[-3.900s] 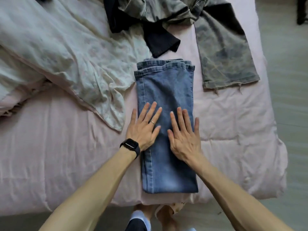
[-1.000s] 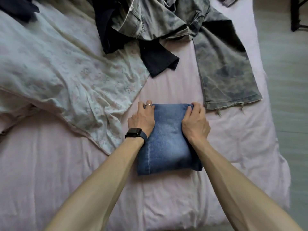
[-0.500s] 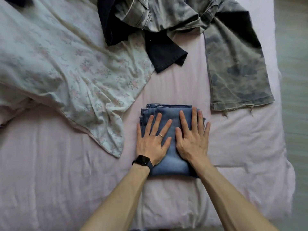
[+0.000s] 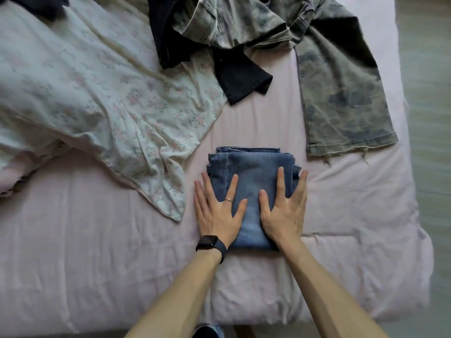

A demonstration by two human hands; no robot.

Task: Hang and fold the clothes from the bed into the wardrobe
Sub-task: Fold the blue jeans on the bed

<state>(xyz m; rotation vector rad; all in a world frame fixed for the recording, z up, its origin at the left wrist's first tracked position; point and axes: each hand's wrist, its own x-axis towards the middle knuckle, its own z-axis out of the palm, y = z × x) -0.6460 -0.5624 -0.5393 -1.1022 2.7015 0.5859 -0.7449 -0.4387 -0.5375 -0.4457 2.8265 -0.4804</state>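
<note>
We press left hand (image 4: 217, 213) and right hand (image 4: 284, 215) flat, fingers straight, gripping nothing | folded jeans (image 4: 251, 172) under both palms on the bed (image 4: 97, 264), long axis 12-to-6 | side edges at 9 and 3, equally near

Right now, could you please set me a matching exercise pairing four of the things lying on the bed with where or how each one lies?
Things:
1. jeans
2. flowered cloth
3. black garment
4. camouflage trousers

Place or state:
A. leg stretched flat with a frayed hem, far right
B. folded into a compact stack
C. crumpled, top middle
D. spread rumpled across the left

Pairs: 1-B, 2-D, 3-C, 4-A.
</note>
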